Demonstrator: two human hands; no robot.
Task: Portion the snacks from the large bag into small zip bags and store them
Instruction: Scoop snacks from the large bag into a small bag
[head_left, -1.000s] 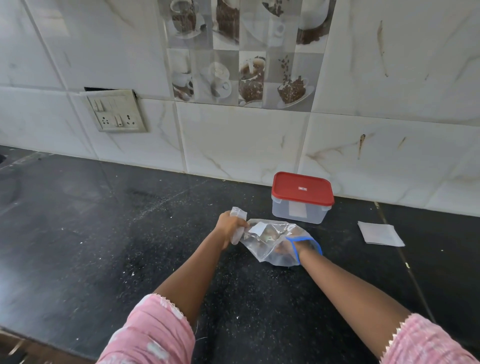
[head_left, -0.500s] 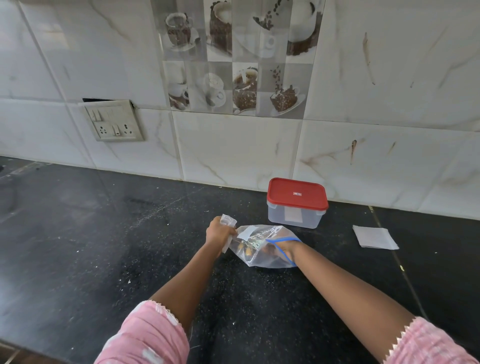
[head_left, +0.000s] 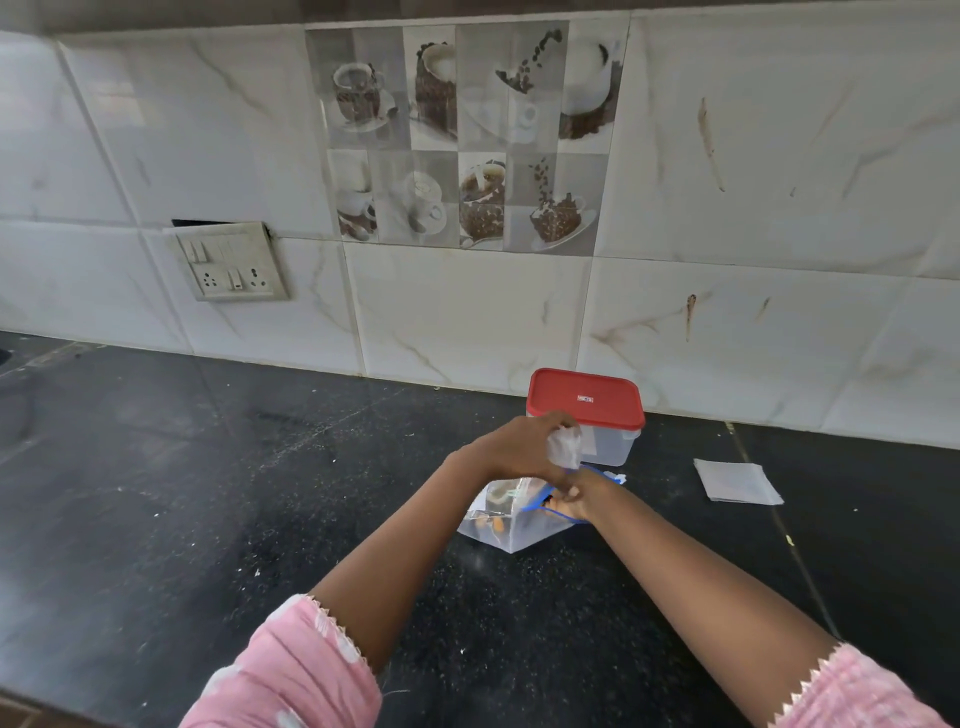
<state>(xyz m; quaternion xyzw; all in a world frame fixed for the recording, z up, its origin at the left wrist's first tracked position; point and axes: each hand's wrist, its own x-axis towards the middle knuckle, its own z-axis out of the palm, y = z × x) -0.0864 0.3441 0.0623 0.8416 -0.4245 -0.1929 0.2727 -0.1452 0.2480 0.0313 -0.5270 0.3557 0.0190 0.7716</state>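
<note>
On a black worktop (head_left: 260, 519), the left hand (head_left: 519, 449) grips a crumpled small zip bag (head_left: 565, 448) above the large bag (head_left: 511, 532) of snacks (head_left: 497, 524); the right hand (head_left: 571, 501) reaches into its blue-zipped mouth, though whether it holds anything I cannot tell; behind stands a red-lidded box (head_left: 587, 402); with the small bag's mouth scrunched, snacks could spill onto the worktop.
</note>
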